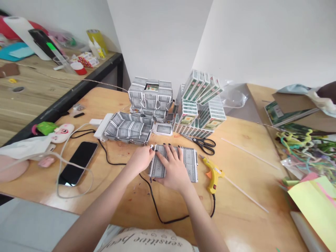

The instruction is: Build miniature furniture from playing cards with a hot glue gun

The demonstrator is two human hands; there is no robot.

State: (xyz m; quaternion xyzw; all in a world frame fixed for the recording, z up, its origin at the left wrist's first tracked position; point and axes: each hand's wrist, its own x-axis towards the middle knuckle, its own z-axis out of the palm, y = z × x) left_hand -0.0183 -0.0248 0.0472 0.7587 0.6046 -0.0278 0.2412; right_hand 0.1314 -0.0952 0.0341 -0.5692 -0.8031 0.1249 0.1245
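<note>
A flat panel of joined playing cards (189, 161), grey patterned backs up, lies on the wooden table (236, 196) in front of me. My right hand (173, 168) rests flat on its middle with the fingers spread. My left hand (141, 159) is at the panel's upper left corner, fingers curled and pinching the card edge there. Behind the panel stands a box-like structure of folded cards (128, 129), and farther back a taller card structure (151, 96).
A yellow glue gun (213, 173) with a black cord lies right of the panel, scissors (206, 143) behind it. Stacked card packs (201, 108) stand at the back. A phone (78, 162) lies left. Glue sticks, coloured pipe cleaners and paper occupy the right side.
</note>
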